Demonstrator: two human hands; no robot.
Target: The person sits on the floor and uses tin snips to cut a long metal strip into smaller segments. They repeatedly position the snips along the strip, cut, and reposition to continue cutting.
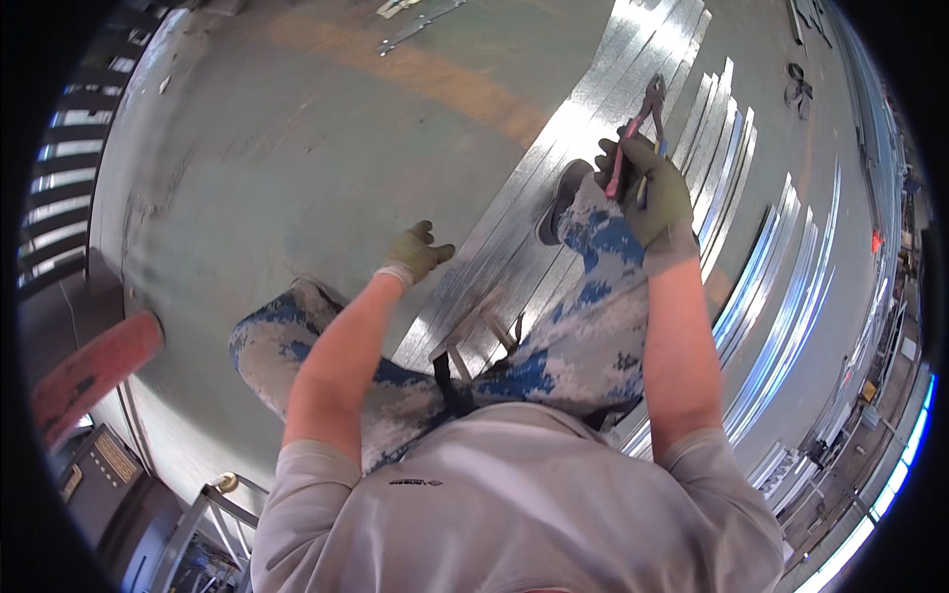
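My right hand (660, 193), in an olive work glove, is closed around a pair of pliers (652, 103) with a red handle and a dark head. The jaws point away from me, above long shiny metal strips (568, 133) lying side by side on the floor. Nothing shows in my left hand (417, 254), also gloved. Its thumb and fingers are apart, and it hovers by the left edge of the strips. Between my camouflage-clad legs, a low frame-like stand or seat (484, 331) is partly visible over the strips; its shape is hard to make out.
More bundles of metal strips (717, 148) lie to the right, with further long pieces (781, 287) beyond. Thin metal parts (420, 27) rest on the green floor at the far side. At left stand a red cylinder (99, 371) and a slatted dark structure (69, 158).
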